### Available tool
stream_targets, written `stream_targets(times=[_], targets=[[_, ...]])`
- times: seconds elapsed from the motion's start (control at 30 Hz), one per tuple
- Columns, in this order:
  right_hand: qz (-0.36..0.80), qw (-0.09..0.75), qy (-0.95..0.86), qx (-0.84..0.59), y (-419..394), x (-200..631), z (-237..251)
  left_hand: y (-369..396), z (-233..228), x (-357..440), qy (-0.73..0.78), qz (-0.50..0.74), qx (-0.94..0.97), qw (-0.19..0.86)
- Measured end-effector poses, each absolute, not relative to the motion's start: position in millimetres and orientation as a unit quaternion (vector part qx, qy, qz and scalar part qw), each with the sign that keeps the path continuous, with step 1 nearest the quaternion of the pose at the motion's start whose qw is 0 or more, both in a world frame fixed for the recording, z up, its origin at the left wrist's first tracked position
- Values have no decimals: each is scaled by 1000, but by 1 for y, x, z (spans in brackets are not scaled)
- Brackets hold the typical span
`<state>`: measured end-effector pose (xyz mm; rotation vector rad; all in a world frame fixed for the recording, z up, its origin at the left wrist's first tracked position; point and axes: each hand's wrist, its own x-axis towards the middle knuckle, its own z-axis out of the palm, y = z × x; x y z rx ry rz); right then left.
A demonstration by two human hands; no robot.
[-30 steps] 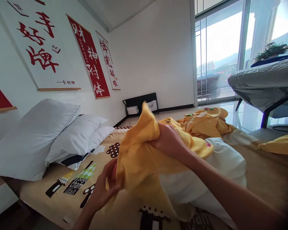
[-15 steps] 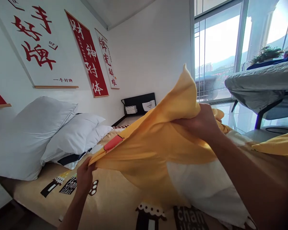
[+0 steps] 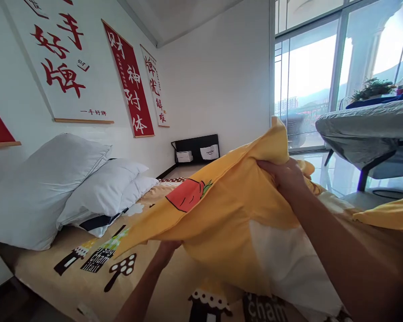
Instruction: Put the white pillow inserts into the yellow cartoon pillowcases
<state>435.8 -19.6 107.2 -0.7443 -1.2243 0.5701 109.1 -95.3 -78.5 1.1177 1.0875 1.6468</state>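
A yellow fabric cover (image 3: pixel 228 192) with a red carrot-like print and a pale patch stretches in a raised fold above the bed. My right hand (image 3: pixel 285 174) is closed around its upper edge, and a loose corner stands up past the fingers. Below the cover's near edge, my left hand (image 3: pixel 169 250) touches the cloth from underneath; its fingers are hidden behind the fabric. Left of that hand, a free corner of the cover droops toward the patterned bedsheet (image 3: pixel 147 286).
White pillows (image 3: pixel 87 192) lean against the wall on the left. Another piece of yellow cloth (image 3: pixel 386 212) lies at the right. Beyond the bed stand a covered table (image 3: pixel 366 118) and a glass door (image 3: pixel 309 80); a black panel (image 3: pixel 196 150) rests in the far corner.
My left hand has left the cover's far left corner and moved right, beneath its edge. That corner has dropped, exposing more of the red print. My right hand has come down slightly.
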Motion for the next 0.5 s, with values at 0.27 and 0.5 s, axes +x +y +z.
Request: stream_targets(times=[0.27, 0.5], targets=[[-87, 550, -630, -541, 13, 421, 72, -67, -57, 168, 372, 768, 311, 418], [-11, 353, -835, -423, -24, 381, -21, -78, -73, 158, 394, 780, 140, 467]])
